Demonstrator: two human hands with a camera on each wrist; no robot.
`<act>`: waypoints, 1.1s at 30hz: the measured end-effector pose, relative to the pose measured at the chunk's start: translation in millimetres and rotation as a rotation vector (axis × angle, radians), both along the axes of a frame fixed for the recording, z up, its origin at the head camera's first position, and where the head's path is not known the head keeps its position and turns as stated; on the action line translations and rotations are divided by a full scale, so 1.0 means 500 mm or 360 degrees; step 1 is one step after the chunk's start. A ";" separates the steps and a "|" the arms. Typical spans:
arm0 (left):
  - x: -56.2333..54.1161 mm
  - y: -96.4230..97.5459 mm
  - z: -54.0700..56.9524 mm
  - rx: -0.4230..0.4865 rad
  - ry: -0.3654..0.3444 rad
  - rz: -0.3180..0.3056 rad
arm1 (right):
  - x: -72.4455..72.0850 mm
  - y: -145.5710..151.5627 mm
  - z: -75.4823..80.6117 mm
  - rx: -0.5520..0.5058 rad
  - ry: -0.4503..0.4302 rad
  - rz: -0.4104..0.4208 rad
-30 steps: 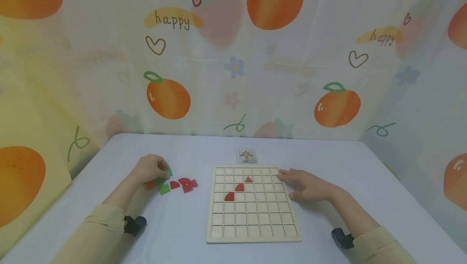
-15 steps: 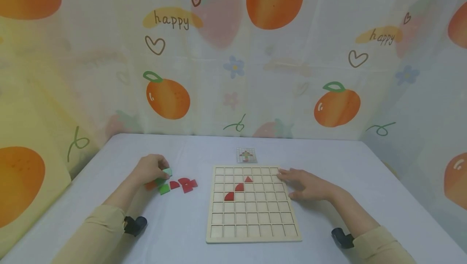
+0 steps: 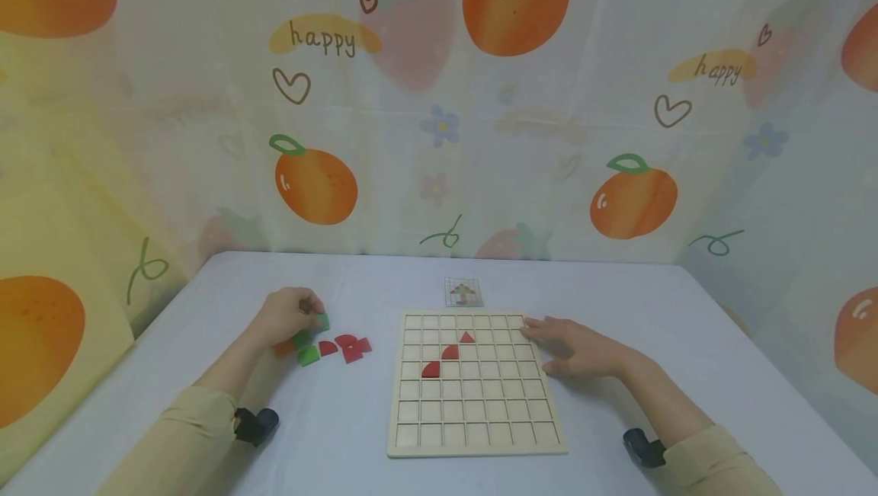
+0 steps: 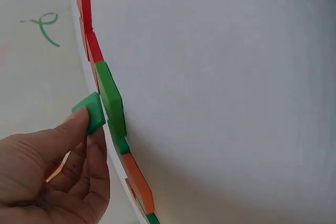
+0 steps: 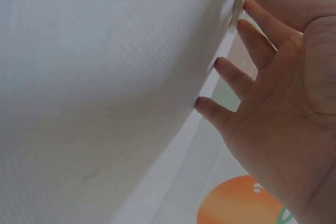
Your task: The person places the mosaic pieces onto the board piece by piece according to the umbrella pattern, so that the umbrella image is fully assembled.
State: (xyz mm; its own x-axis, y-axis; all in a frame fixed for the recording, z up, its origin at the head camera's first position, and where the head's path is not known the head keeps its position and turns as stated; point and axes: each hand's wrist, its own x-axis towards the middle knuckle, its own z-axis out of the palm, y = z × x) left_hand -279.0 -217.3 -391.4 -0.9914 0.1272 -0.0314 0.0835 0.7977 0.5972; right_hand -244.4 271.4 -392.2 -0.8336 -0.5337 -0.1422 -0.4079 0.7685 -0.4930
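My left hand (image 3: pixel 284 313) pinches a small green tile (image 3: pixel 324 321) between thumb and fingers, just above a group of loose tiles. In the left wrist view the green tile (image 4: pixel 93 113) is held tilted at the thumb tip. Below that hand lie a bright green tile (image 3: pixel 309 356), an orange tile (image 3: pixel 283 348) partly hidden by the hand, and several red pieces (image 3: pixel 353 352). My right hand (image 3: pixel 579 347) rests, fingers spread, at the right edge of the wooden grid board (image 3: pixel 478 450). A red triangle (image 3: pixel 467 337) and two red quarter circles (image 3: pixel 431 370) sit in the board's cells.
A small picture card (image 3: pixel 463 292) with a coloured pattern on a grid lies behind the board. The white-covered table (image 3: pixel 329 427) meets a fruit-printed curtain (image 3: pixel 411 176) at the back. Each wrist carries a black camera mount (image 3: pixel 255 426).
Over the last second the green tile has been turned in the left fingers. The left hand has shifted slightly right with it. My right hand and the board have stayed still.
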 end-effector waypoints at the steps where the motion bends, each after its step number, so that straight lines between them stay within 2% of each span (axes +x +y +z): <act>1: -0.001 0.003 0.001 0.0015 0.0005 0.0000 | 0.000 0.000 0.001 -0.0002 0.0001 0.0001; 10: -0.002 0.058 0.012 0.0191 0.0073 -0.0046 | 0.001 0.001 0.000 0.0009 0.0013 0.0005; 17: 0.011 0.129 0.022 0.0250 0.0046 -0.0032 | 0.002 0.000 0.000 0.0015 0.0007 -0.0017; 23: 0.014 0.186 0.024 0.0336 0.0037 -0.0118 | 0.002 0.002 0.003 0.0021 0.0005 -0.0008; 33: 0.020 0.310 0.028 0.0348 -0.0029 -0.0199 | 0.002 0.000 0.002 0.0020 0.0012 -0.0005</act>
